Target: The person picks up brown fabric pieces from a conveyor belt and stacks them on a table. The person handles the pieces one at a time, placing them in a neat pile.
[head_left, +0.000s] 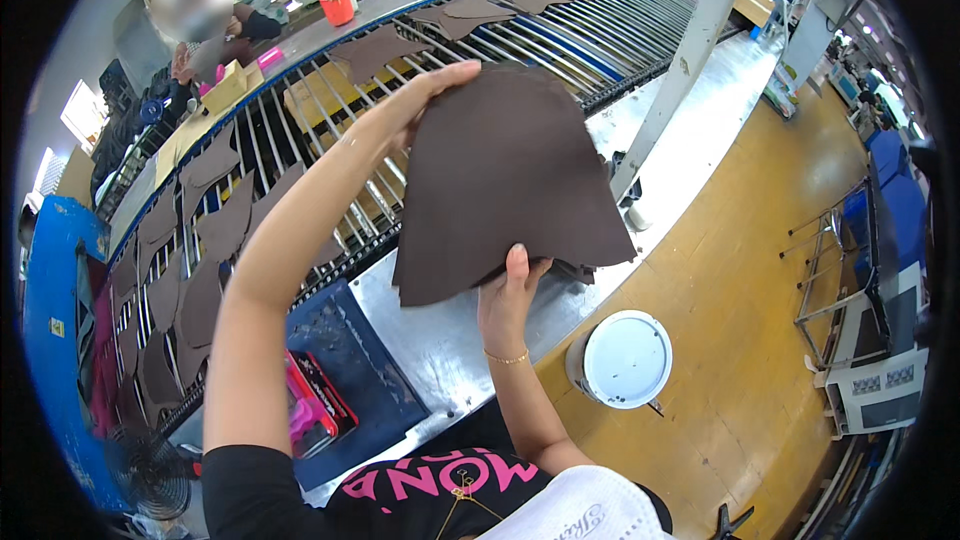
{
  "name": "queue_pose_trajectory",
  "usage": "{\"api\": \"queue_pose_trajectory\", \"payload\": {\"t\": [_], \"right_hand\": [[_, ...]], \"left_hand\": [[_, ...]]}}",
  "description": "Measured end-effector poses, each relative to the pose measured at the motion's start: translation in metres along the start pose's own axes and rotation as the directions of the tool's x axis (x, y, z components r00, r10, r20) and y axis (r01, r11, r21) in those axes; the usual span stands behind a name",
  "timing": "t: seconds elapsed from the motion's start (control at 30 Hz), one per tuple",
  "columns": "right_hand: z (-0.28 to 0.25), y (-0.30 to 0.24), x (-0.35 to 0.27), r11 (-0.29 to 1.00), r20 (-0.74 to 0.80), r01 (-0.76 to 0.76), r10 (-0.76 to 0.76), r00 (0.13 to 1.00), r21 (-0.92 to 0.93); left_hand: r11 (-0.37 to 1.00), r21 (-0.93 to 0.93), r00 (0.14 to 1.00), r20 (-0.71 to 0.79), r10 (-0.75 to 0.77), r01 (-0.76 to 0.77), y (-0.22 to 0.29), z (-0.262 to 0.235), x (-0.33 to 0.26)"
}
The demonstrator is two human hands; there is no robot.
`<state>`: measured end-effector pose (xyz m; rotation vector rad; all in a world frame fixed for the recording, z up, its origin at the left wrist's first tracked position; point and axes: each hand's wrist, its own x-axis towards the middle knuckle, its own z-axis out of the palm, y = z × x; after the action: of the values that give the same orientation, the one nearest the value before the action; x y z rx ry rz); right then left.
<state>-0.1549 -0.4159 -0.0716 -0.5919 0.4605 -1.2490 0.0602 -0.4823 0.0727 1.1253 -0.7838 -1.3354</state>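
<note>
Between my hands is a stack of dark brown cut pieces [510, 180], broad at the near edge and rounded at the far end; they look like leather or a similar sheet. My left hand [445, 85] grips its far left edge, with some fingers hidden beneath. At the near edge my right hand [510, 285] pinches the stack, thumb on top and the other fingers under it. The stack is held over the metal worktop [390, 290]. Loose layers show along its lower right edge.
A curved roller conveyor [510, 35] carries several similar brown pieces [215, 220]. A grey post [690, 60] rises at the right. A white lidded bucket [625, 360] stands below the worktop. On the near left lie a dark blue mat [365, 380] and a pink-and-black item [318, 405]. Another person [205, 35] sits beyond.
</note>
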Motion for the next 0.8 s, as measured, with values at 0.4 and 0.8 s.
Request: {"api": "queue_pose_trajectory", "payload": {"t": [0.4, 0.8], "right_hand": [[-0.041, 0.030, 0.074, 0.978, -0.243, -0.209, 0.204, 0.948, 0.009], [-0.050, -0.144, 0.108, -0.228, 0.315, 0.243, -0.371, 0.874, -0.943]], "left_hand": [[0.937, 0.308, 0.981, 0.049, -0.188, 0.164, -0.099, -0.016, 0.073], [0.797, 0.595, 0.990, -0.136, -0.025, 0.102, -0.095, -0.048, 0.036]]}}
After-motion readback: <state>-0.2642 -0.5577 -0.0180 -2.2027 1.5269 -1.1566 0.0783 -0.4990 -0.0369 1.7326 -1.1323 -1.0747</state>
